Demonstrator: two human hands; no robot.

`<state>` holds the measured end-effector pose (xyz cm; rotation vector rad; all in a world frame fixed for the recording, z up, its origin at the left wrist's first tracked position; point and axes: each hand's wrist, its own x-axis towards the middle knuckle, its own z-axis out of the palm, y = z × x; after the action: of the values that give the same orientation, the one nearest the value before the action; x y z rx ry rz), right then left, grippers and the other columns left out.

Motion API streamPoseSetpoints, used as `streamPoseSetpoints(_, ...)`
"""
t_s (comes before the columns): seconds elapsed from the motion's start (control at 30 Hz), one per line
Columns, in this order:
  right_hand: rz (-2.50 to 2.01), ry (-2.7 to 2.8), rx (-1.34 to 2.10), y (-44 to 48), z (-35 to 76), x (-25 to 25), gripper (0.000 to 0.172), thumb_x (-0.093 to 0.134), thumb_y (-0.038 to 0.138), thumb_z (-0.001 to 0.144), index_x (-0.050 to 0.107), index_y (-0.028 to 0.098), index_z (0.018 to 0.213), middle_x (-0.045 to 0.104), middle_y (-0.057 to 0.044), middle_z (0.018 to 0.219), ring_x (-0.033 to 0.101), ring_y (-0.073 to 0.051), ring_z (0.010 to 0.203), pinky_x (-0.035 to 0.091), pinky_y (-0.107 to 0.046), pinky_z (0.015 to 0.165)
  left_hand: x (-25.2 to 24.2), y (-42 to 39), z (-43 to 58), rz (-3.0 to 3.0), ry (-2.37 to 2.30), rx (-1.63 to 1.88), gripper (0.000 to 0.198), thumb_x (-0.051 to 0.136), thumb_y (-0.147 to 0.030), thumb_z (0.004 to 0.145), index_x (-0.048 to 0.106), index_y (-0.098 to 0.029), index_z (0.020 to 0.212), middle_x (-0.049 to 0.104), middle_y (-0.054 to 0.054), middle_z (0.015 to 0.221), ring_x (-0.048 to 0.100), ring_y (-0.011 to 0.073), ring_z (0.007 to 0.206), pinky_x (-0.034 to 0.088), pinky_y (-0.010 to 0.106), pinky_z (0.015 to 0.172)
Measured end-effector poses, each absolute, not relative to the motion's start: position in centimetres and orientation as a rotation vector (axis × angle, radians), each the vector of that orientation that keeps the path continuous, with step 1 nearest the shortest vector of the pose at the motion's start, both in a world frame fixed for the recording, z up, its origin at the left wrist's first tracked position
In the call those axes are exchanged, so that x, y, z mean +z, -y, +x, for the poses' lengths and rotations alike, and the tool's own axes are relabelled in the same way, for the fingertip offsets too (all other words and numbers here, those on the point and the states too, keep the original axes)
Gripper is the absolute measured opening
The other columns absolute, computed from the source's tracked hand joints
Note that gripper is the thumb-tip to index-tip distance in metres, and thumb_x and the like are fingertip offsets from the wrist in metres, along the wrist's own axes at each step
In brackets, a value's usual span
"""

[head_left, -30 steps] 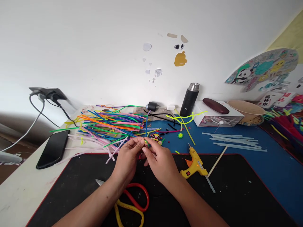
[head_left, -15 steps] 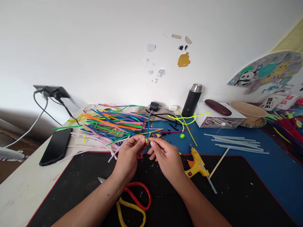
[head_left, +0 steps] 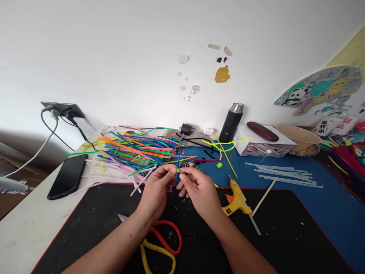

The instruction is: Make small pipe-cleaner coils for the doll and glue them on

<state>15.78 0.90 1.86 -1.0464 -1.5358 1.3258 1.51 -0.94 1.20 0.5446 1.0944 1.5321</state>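
Between the fingertips of both hands is a small green-and-yellow piece of pipe cleaner (head_left: 178,171), mostly covered by the fingers. My left hand (head_left: 157,184) pinches it from the left with thumb and forefinger. From the right, my right hand (head_left: 199,187) pinches it the same way, its other fingers curled below. Just beyond the hands lies a small multicoloured figure (head_left: 189,163). A large bundle of coloured pipe cleaners (head_left: 139,148) spreads behind my left hand. Scissors with red and yellow handles (head_left: 180,238) rest on the black mat (head_left: 196,247), partly under my left forearm.
A yellow glue gun (head_left: 238,199) lies right of my right hand, near a wooden stick (head_left: 264,198) and several glue sticks (head_left: 288,174). At the back stand a black flask (head_left: 230,125) and a white box (head_left: 266,142). A phone (head_left: 67,177) lies at the left.
Both hands keep their pinch and have shifted very slightly, with the fingertips turning a little around the small piece. The view has tilted slightly. The other things stay put.
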Motion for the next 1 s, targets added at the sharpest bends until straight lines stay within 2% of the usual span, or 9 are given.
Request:
streamPoseSetpoints(0.33,-1.045,1.511,1.368,-1.1,15.8,1.7,0.031,0.064,0.045,0.097,0.070,0.017,0.108,0.074,-0.001,0.070,0.071,-0.016,0.053,0.053,-0.024,0.049,1.8,1.1,1.7,0.548,-1.090,1.501,0.041,0.100,-0.044,0.062,0.078,-0.015,0.081,0.060,-0.002,0.067,0.046,0.0104,0.061,0.035,0.023,0.058)
streamPoseSetpoints(0.87,-1.139,1.630,1.176,-1.0,16.3,2.6,0.021,0.061,0.040,0.098,0.070,0.021,0.096,0.067,0.001,0.057,0.069,-0.018,0.052,0.052,-0.025,0.051,1.7,1.4,1.8,0.556,-1.058,1.439,0.041,0.101,-0.045,0.062,0.078,-0.016,0.079,0.065,0.001,0.075,0.054,0.0125,0.069,0.044,0.024,0.066)
streamPoseSetpoints(1.0,-1.132,1.639,1.208,-1.4,16.7,2.7,0.021,0.062,0.039,0.098,0.072,0.020,0.095,0.067,0.001,0.057,0.069,-0.017,0.052,0.052,-0.025,0.051,2.0,1.0,1.0,0.611,-1.038,1.336,0.036,0.099,-0.043,0.066,0.080,-0.016,0.078,0.067,0.003,0.072,0.055,0.0126,0.065,0.043,0.023,0.061)
